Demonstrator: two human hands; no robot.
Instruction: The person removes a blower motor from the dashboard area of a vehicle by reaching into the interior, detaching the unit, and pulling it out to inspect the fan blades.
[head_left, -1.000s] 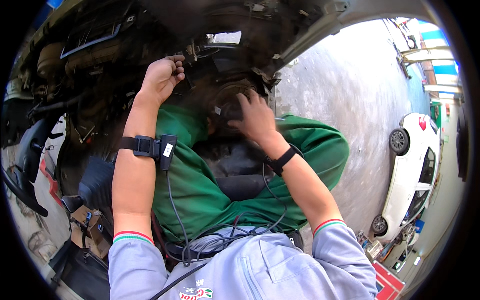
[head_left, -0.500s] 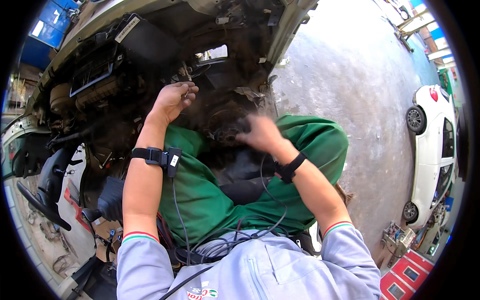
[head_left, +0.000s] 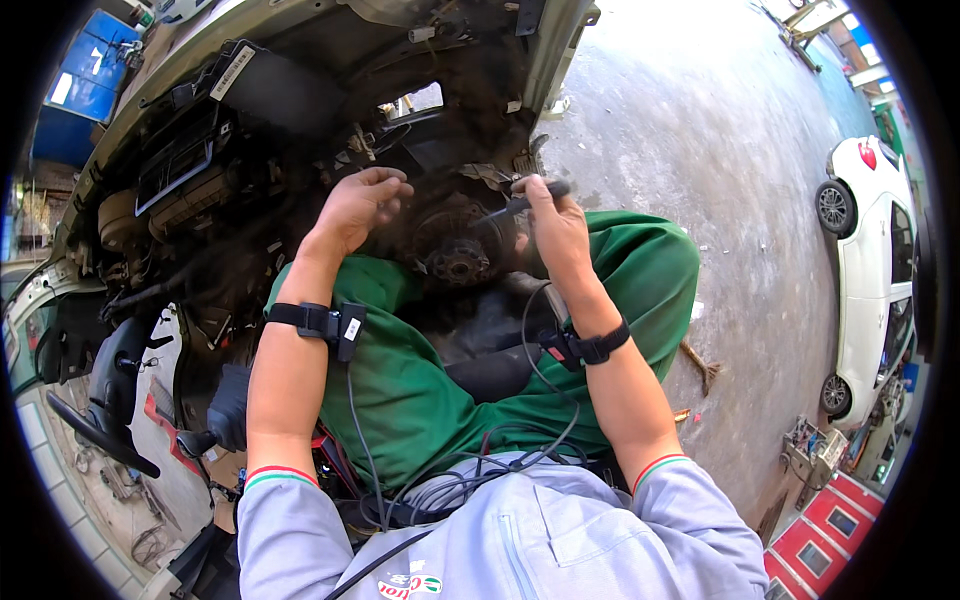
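My right hand (head_left: 560,232) is closed around a screwdriver (head_left: 517,204) with a dark handle, held above my right knee. Its thin shaft slants left and down over a round, dirty mechanical part (head_left: 458,258) between my knees. To the left of that part, my left hand (head_left: 362,208) hovers over the dark interior with thumb and fingers pinched together. Whatever is between those fingertips, if anything, is too small to make out.
I sit inside a stripped car body with an exposed dashboard frame (head_left: 180,180). A steering wheel (head_left: 100,435) and gear lever (head_left: 197,440) are at the left. Loose cables (head_left: 470,487) lie across my lap. A white car (head_left: 868,280) stands far right.
My right hand has moved right and up from the round part, and the screwdriver in it now shows clearly. My left hand has shifted slightly, still pinched. The whole view has turned a little.
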